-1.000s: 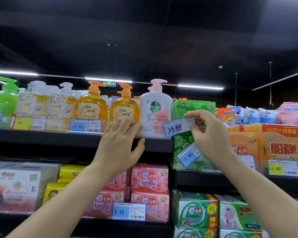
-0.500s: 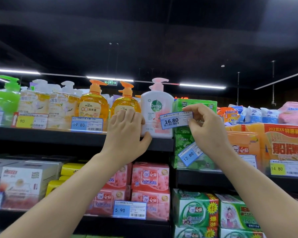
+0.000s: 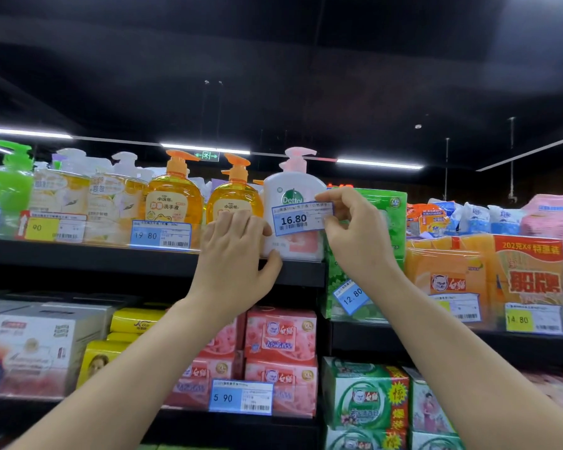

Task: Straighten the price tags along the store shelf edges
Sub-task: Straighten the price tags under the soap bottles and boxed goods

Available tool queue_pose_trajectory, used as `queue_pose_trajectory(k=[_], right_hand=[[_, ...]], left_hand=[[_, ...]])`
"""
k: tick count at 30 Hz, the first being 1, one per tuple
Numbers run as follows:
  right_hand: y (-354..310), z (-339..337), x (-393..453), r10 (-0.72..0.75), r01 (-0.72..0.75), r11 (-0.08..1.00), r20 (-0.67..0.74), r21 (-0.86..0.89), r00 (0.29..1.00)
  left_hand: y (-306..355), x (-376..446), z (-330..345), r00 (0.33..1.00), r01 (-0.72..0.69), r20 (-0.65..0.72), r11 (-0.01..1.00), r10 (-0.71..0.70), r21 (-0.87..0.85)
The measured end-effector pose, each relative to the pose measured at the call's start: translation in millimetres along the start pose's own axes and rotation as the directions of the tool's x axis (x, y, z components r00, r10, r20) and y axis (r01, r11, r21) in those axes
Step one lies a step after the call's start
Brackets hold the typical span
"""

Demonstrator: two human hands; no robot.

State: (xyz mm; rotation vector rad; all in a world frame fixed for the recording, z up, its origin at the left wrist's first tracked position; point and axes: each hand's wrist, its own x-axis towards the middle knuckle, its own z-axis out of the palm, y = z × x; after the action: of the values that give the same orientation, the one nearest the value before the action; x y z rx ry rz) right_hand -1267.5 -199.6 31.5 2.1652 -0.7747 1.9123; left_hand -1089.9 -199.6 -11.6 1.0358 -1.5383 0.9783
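Note:
A blue-and-white price tag marked 16.80 (image 3: 301, 219) is held in front of the white Dettol pump bottle (image 3: 293, 190), nearly level. My right hand (image 3: 355, 232) pinches the tag's right end between thumb and fingers. My left hand (image 3: 238, 258) rests on the clear tag strip at the top shelf's edge (image 3: 111, 254), fingers flat, thumb under the rim, just left of the tag. A 19.80 tag (image 3: 161, 234) sits straight on the same strip. A 12.80 tag (image 3: 351, 297) hangs tilted on the right shelf, partly behind my right wrist.
Orange soap bottles (image 3: 176, 199) and a green one (image 3: 4, 186) line the top shelf. Yellow tags marked 90 (image 3: 51, 226) and 14.80 (image 3: 533, 318) stand left and right. A 5.90 tag (image 3: 241, 396) fronts pink soap boxes (image 3: 280, 332) below. Green packs (image 3: 384, 219) stand right of the Dettol.
My right hand has carried the 16.80 tag up and leftward, from the green pack to in front of the Dettol bottle, levelling it. My left hand has slid right along the shelf edge.

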Motion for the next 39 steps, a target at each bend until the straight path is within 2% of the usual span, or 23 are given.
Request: queue_pose_trajectory(k=[9, 17, 19, 22, 26, 30, 33, 36, 39], right_hand=[[2, 3, -3, 0.006, -0.005, 1.0, 0.042, -0.02, 0.999], [6, 8, -9, -0.088, 0.098, 0.98, 0.063, -0.173, 0.994], [9, 8, -10, -0.063, 0.073, 0.977, 0.059, -0.199, 0.996], [11, 6, -10, 0.01, -0.004, 0.99, 0.041, -0.138, 0.999], [4, 8, -10, 0.025, -0.022, 0.996, 0.031, -0.089, 0.999], [-1, 13, -8, 0.018, -0.017, 0.998, 0.019, -0.058, 1.0], [3, 15, -9, -0.04, 0.043, 0.988, 0.024, -0.149, 0.999], [16, 17, -14, -0.184, 0.172, 0.917, 0.002, -0.36, 0.983], [21, 15, -19, -0.256, 0.235, 0.86, 0.015, -0.452, 0.966]], left_hand=[[-1, 1, -1, 1.0, 0.018, 0.024, 0.998, -0.017, -0.056], [-3, -3, -1, 1.0, 0.004, 0.004, 0.999, -0.004, -0.053], [-3, -2, -2, 1.0, 0.01, 0.012, 0.997, -0.009, -0.073], [-4, -2, -5, 1.0, 0.015, 0.017, 0.992, -0.013, -0.127], [-5, -4, -7, 0.999, 0.026, -0.014, 0.979, -0.029, -0.201], [-8, 0, -7, 1.0, 0.028, -0.01, 0.996, -0.029, -0.087], [-9, 2, -7, 1.0, 0.012, 0.023, 1.0, -0.012, 0.005], [-9, 1, -7, 0.998, -0.011, 0.055, 0.998, 0.008, 0.056], [-9, -1, -6, 0.998, -0.027, 0.063, 0.997, 0.022, 0.076]])
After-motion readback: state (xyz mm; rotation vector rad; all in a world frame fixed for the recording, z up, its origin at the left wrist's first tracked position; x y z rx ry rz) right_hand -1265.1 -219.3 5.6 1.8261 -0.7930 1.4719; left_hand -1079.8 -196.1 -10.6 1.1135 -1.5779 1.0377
